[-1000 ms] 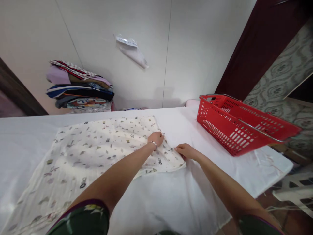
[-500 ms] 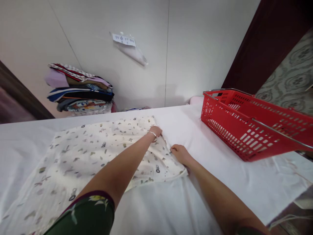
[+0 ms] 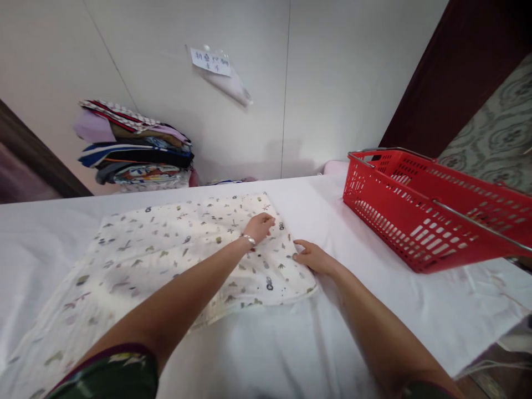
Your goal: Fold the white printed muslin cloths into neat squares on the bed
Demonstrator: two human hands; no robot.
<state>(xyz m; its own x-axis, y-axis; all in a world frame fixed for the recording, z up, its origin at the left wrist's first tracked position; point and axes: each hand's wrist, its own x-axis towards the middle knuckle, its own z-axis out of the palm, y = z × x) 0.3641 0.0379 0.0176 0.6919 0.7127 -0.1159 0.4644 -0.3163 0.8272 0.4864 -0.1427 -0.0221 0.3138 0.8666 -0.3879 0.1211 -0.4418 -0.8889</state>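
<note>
A cream cloth [image 3: 158,260] printed with small grey, green and brown motifs lies spread on the white-covered table, its surface slightly wrinkled. Above its right part is my left hand [image 3: 259,226], wearing a silver bracelet. Its fingers are loosely bent and hold nothing that I can see. My right hand [image 3: 313,257] is at the cloth's right edge, thumb and forefinger apart. The fingertips of that hand meet or nearly meet the edge.
A red plastic basket [image 3: 415,221] with metal handles stands on the white table cover [image 3: 328,213] at right. Folded fabrics [image 3: 135,147] are stacked at the back left against the pale wall. A plastic pouch with a paper label [image 3: 214,64] hangs there.
My left hand has let go of the cloth's right edge and drawn back slightly left. My right hand's fingers have opened. The cloth's right edge now lies flatter and straighter.
</note>
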